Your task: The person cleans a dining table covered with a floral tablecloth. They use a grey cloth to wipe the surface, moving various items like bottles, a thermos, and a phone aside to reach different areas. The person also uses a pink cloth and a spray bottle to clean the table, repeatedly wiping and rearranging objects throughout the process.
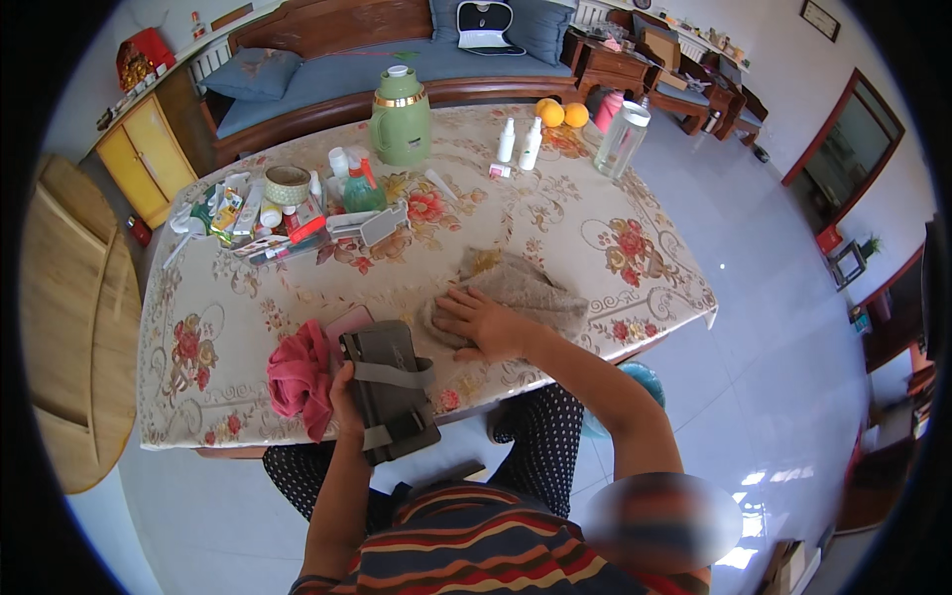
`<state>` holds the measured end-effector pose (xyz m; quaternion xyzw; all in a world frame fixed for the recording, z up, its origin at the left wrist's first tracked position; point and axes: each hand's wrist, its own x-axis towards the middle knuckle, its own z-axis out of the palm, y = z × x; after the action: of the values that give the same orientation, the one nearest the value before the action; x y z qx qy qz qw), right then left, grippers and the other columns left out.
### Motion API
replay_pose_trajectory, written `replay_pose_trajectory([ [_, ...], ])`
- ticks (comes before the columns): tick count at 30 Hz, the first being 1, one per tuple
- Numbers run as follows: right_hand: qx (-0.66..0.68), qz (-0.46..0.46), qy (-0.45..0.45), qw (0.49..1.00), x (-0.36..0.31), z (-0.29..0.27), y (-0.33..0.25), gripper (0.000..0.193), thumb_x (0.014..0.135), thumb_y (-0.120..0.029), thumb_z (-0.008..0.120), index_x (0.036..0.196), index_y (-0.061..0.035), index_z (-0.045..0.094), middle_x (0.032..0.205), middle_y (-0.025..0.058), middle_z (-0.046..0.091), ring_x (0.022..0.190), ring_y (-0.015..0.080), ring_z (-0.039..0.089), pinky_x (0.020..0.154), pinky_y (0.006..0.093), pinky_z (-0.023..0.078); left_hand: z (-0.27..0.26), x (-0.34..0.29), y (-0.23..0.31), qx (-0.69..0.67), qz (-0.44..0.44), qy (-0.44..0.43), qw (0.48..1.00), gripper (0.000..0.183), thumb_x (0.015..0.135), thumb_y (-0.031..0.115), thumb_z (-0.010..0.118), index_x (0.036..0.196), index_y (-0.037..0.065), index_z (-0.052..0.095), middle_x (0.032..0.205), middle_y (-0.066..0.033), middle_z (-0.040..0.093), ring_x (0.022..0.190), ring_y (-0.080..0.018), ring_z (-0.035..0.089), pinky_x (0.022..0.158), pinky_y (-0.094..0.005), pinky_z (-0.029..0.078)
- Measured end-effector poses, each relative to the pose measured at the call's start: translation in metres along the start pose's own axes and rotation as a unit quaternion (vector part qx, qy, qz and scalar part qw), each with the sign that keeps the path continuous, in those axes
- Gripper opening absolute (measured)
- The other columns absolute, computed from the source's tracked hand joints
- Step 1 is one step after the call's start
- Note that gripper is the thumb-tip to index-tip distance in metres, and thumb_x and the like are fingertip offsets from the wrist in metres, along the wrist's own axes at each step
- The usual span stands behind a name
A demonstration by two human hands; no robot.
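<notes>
While the left hand (344, 399) grips the grey pouch (390, 389), the right hand (483, 322) lies flat on the beige cloth (524, 288).
Pressing evenly with spread fingers should keep the cloth from bunching on the worktop (228, 327).

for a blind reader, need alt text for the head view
A person's right hand lies flat on a beige cloth on a floral table, while the left hand holds a grey bag beside a pink cloth.
</notes>
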<state>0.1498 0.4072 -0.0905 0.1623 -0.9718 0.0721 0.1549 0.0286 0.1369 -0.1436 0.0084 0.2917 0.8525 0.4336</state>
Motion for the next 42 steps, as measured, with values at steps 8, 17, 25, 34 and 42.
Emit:
replay_pose_trajectory([
  [8, 0.121, 0.309, 0.398, 0.855, -0.003, 0.01, 0.024, 0.031, 0.081, 0.007, 0.058, 0.109, -0.0049, 0.063, 0.122, 0.0155, 0.057, 0.097, 0.0254, 0.063, 0.078, 0.0276, 0.05, -0.015, 0.003, -0.007, 0.002, 0.004, 0.037, 0.999, 0.042, 0.082, 0.031, 0.057, 0.114, 0.003, 0.056, 0.104, -0.0103, 0.063, 0.094, -0.0256, 0.061, 0.086, -0.037, 0.049],
  [17, 0.004, 0.294, 0.085, 0.952, 0.096, 0.07, 0.044, 0.039, 0.089, -0.031, 0.049, 0.125, -0.0169, 0.055, 0.141, 0.0105, 0.039, 0.132, 0.0328, 0.03, 0.103, 0.0657, 0.016, -0.023, 0.001, -0.004, 0.057, 0.059, 0.057, 0.995, 0.042, 0.083, 0.032, 0.058, 0.114, 0.004, 0.057, 0.105, -0.0088, 0.063, 0.094, -0.024, 0.06, 0.087, -0.0362, 0.047],
  [25, -0.095, 0.487, 0.107, 0.862, 0.003, 0.033, 0.121, 0.038, 0.084, -0.026, 0.051, 0.121, -0.0206, 0.056, 0.139, 0.0091, 0.04, 0.134, 0.0354, 0.028, 0.102, 0.0673, 0.018, -0.04, 0.001, 0.01, 0.079, 0.079, 0.008, 0.994, 0.03, 0.089, 0.028, 0.053, 0.107, 0.006, 0.061, 0.102, -0.0053, 0.065, 0.092, -0.0203, 0.061, 0.085, -0.0331, 0.048],
  [34, -0.156, 0.761, 0.158, 0.61, -0.258, -0.069, 0.112, 0.033, 0.087, -0.029, 0.049, 0.117, -0.0208, 0.059, 0.144, 0.0078, 0.035, 0.134, 0.0368, 0.026, 0.104, 0.0613, 0.023, -0.041, 0.015, 0.017, 0.129, 0.064, -0.031, 0.989, 0.038, 0.09, 0.034, 0.052, 0.111, 0.003, 0.059, 0.103, -0.0075, 0.065, 0.093, -0.0224, 0.061, 0.086, -0.0343, 0.048],
  [42, -0.115, 0.718, 0.474, 0.497, -0.388, -0.058, 0.02, 0.028, 0.089, -0.011, 0.046, 0.113, -0.0061, 0.059, 0.098, 0.02, 0.065, 0.093, 0.039, 0.061, 0.082, 0.0413, 0.048, -0.026, 0.011, 0.013, 0.165, 0.057, -0.046, 0.984, 0.042, 0.093, 0.036, 0.046, 0.109, 0.0, 0.059, 0.101, -0.01, 0.065, 0.092, -0.0236, 0.062, 0.085, -0.035, 0.048],
])
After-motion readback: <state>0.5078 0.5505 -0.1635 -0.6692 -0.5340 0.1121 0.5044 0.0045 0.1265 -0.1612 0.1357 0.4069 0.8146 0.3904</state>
